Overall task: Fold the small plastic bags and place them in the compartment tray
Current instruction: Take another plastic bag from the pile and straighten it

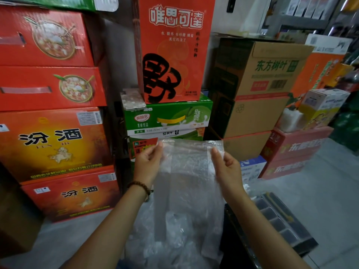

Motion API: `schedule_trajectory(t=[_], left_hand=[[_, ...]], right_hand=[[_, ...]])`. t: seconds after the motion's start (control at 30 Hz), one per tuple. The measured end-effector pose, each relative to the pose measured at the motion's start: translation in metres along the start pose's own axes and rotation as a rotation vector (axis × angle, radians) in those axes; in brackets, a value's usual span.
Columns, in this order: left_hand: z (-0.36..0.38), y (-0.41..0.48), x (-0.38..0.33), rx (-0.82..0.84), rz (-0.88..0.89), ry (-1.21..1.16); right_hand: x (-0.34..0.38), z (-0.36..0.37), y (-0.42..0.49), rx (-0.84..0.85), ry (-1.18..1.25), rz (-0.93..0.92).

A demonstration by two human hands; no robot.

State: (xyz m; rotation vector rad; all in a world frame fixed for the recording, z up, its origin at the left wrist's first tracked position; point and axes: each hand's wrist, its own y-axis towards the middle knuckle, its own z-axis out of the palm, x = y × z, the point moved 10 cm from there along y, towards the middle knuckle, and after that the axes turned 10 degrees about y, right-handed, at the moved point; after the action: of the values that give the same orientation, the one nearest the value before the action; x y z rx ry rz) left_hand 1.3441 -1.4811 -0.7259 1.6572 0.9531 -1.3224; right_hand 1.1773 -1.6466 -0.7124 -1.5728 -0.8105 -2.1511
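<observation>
Fingertips of your left hand and right hand pinch a hanging clear crinkled plastic bag by its top corners.

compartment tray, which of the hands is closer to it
Right. The right hand pinches a top corner of the plastic bag, above and left of the compartment tray; the left hand pinches the opposite corner, farther away across the bag.

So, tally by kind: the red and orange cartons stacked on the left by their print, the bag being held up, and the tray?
Red cartons with a bowl picture: 2
Orange 汾酒 cartons: 2
Clear plastic bag held up: 1
Compartment tray: 1
Total: 6
</observation>
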Motion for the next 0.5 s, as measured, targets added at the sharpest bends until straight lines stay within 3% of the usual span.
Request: schedule_trajectory(t=[0.23,0.5], left_hand=[[-0.001,-0.001,-0.008,0.008,0.075,0.083],[-0.005,0.003,-0.003,0.006,0.073,0.106]], right_hand=[[-0.009,0.009,0.001,0.141,0.012,0.222],[-0.038,0.019,0.0,0.232,0.233,0.511]])
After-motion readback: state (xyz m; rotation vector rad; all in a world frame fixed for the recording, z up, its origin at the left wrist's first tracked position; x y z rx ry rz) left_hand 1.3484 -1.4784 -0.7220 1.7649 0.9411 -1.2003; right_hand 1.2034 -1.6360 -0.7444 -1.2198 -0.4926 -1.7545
